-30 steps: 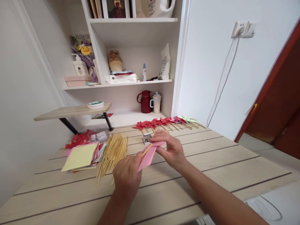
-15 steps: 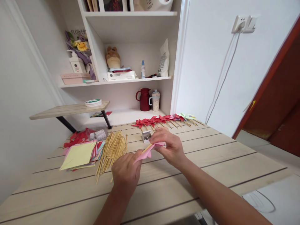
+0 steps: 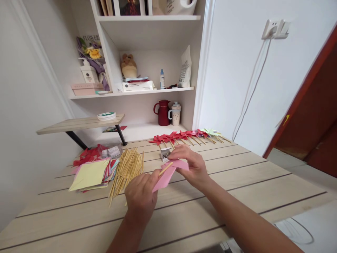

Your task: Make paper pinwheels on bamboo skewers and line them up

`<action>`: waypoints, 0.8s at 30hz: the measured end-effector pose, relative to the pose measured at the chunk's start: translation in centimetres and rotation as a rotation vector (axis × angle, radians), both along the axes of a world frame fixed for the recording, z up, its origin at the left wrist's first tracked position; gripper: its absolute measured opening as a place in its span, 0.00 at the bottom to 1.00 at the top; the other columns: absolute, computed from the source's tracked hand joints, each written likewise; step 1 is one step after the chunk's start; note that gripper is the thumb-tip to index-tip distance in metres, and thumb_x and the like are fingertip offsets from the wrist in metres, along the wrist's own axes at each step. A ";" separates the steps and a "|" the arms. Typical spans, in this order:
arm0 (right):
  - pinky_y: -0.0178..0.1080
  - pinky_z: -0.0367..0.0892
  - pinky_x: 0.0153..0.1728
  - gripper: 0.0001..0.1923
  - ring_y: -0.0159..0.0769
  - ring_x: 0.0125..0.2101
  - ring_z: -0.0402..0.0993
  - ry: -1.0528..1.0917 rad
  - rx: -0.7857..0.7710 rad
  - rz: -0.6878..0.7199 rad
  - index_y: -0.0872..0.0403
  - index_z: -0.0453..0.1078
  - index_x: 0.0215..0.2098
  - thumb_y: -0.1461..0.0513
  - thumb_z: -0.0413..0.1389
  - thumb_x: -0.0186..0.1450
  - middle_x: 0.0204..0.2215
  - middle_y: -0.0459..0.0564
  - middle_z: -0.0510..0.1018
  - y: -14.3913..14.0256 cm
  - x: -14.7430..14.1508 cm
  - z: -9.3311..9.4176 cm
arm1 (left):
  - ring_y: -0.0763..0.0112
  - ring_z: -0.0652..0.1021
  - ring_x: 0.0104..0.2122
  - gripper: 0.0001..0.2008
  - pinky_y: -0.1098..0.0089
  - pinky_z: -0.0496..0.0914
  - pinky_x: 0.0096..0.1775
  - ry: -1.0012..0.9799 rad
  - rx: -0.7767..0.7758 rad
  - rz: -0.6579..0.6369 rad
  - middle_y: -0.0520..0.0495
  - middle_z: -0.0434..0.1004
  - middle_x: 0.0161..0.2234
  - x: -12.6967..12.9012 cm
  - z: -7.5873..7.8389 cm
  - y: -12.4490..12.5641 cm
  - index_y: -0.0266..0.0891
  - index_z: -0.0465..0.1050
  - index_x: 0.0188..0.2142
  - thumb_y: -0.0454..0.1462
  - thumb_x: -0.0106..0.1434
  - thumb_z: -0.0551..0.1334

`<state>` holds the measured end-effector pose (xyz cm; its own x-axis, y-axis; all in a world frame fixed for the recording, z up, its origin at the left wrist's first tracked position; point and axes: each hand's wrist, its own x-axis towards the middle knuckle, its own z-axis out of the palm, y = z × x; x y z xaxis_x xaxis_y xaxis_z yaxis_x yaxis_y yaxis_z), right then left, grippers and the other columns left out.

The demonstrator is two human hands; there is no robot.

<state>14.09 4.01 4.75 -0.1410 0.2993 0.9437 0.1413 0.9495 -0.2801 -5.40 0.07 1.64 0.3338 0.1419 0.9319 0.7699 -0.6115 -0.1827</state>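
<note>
Between my hands, above the table, is a pink paper pinwheel (image 3: 164, 180) with a thin wooden stick (image 3: 166, 168) lying across its near face. My left hand (image 3: 142, 191) is closed around the lower end of the stick. The fingers of my right hand (image 3: 188, 163) pinch the pinwheel near the stick's upper end; what the fingertips press on is hidden. Just beyond my right hand stands a small open box (image 3: 165, 154) of shiny metal pins. A loose pile of wooden sticks (image 3: 126, 170) lies left of my left hand.
Finished pinwheels (image 3: 181, 135), mostly red, lie in a row along the table's back edge. At the left are a stack of coloured paper squares (image 3: 89, 174), red paper pieces (image 3: 88, 156) and a clear plastic bag (image 3: 112, 151). Behind stand a small riser (image 3: 79, 123), a red jug (image 3: 163, 112) and a cup (image 3: 176, 114).
The pink pinwheel has tilted, so more of its face and the stick now show. Both hands keep their hold and have barely moved. The view has shifted slightly.
</note>
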 end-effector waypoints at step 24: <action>0.47 0.71 0.41 0.04 0.40 0.38 0.77 -0.002 0.038 -0.038 0.49 0.78 0.37 0.64 0.61 0.66 0.36 0.50 0.81 -0.3 0.2 0.3 | 0.69 0.79 0.27 0.10 0.68 0.68 0.30 0.000 -0.027 0.011 0.46 0.81 0.29 0.2 0.2 0.0 0.36 0.71 0.46 0.35 0.73 0.52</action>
<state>14.29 3.68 5.09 -0.1324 0.2689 0.9540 0.1785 0.9532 -0.2439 -5.20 0.08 1.88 0.3321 0.1710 0.9276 0.7766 -0.6077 -0.1661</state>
